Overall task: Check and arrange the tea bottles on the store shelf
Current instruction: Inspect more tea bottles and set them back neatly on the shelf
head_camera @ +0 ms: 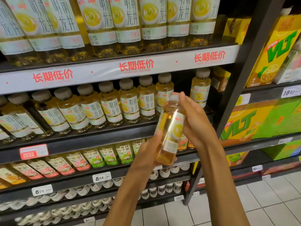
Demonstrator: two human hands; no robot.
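Note:
I hold a small bottle of pale yellow tea (169,128) in front of the shelf, tilted with its cap up and away. My left hand (147,152) grips its lower part and base. My right hand (193,121) wraps the upper body, fingertips near the cap. Behind it a row of the same small tea bottles (110,103) with beige caps stands on the middle shelf (97,141). That row has a gap (182,88) between the bottles near its right end, with a single bottle (201,88) beyond the gap. Larger bottles of the same tea (127,25) fill the shelf above.
Lower shelves carry other bottled teas (105,155) and white-capped bottles (97,186), with price tags (101,176) on the rails. A dark upright post (228,111) divides this bay from yellow and green drink cartons (260,121) on the right. White floor tiles (260,201) lie below.

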